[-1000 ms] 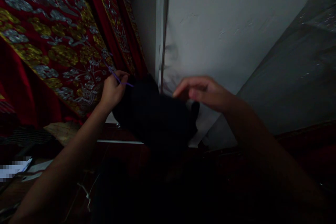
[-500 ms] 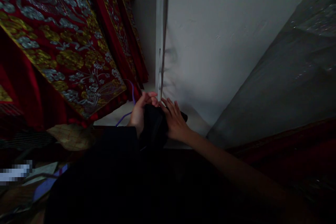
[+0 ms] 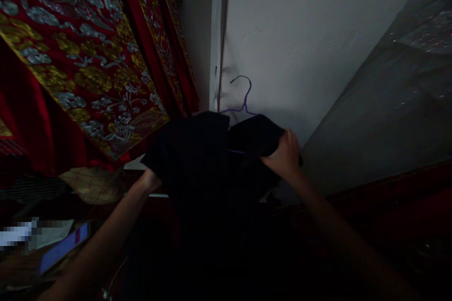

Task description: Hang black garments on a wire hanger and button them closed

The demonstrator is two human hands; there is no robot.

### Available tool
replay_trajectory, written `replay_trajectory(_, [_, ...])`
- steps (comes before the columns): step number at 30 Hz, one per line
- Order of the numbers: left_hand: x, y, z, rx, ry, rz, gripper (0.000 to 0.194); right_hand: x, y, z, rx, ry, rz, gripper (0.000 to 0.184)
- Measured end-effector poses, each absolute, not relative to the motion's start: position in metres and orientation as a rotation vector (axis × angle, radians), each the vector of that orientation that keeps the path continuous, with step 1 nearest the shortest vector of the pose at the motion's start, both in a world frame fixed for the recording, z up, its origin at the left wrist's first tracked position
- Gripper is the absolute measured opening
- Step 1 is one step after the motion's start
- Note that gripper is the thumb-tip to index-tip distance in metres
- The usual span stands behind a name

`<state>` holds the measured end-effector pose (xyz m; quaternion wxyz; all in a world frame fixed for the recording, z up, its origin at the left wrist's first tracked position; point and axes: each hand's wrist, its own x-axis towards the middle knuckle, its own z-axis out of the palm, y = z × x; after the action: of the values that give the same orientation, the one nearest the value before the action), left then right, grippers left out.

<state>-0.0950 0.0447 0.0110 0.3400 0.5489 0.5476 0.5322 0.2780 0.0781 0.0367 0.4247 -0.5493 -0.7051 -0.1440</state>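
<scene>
A dark short-sleeved garment, perhaps a shirt (image 3: 197, 155), hangs spread between my hands. Through its neck opening rises a thin purple clothes hanger (image 3: 245, 106), its hook bare and curving up to the left. My right hand (image 3: 285, 156) is closed on the garment's right shoulder, thumb below and fingers over the cloth. My left hand (image 3: 151, 180) reaches into the left sleeve opening; only the wrist and the heel of the hand show, and the fingers are hidden by the cloth.
Red cloth embroidered in gold and silver (image 3: 95, 66) hangs on the left. A pale wall (image 3: 300, 47) stands ahead, with plastic sheeting (image 3: 381, 103) to the right. At lower left lie a lit phone (image 3: 65, 247) and a checked cloth bundle (image 3: 93, 186); the floor is very dark.
The hanger has gone from beside my left hand into the garment, its hook now out of the neck. My hands have moved apart, the left into the sleeve, the right onto the shoulder.
</scene>
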Motion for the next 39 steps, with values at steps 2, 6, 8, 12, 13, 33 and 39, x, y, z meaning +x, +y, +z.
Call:
replay_trajectory(2, [-0.1,0.044,0.011,1.196,1.264,1.435,0.075,0.276,0.087,0.062,-1.398,-1.748,-0.4,0.077])
replay_trajectory(6, [-0.095,0.044,-0.004,1.054,1.167,1.525,0.078,0.255,0.097,0.106,-1.38,-1.803,-0.419,0.079])
replay_trajectory(8, [-0.088,0.04,-0.016,1.083,1.255,1.529,0.067,0.242,0.095,0.117,-1.348,-1.838,-0.424,0.081])
replay_trajectory(12, [-0.071,0.025,-0.043,1.025,1.32,1.575,0.053,0.227,0.08,0.117,-1.304,-1.888,-0.414,0.087])
replay_trajectory(13, [-0.066,0.021,-0.05,0.98,1.317,1.59,0.052,0.227,0.074,0.114,-1.291,-1.905,-0.399,0.089])
replay_trajectory(33, [-0.035,-0.071,-0.068,0.367,1.216,1.302,0.044,0.103,-0.017,-0.068,-1.086,-1.2,1.281,0.049])
replay_trajectory(39, [-0.032,-0.081,-0.074,0.376,1.219,1.229,0.047,0.112,-0.029,-0.064,-1.031,-1.023,1.323,0.033])
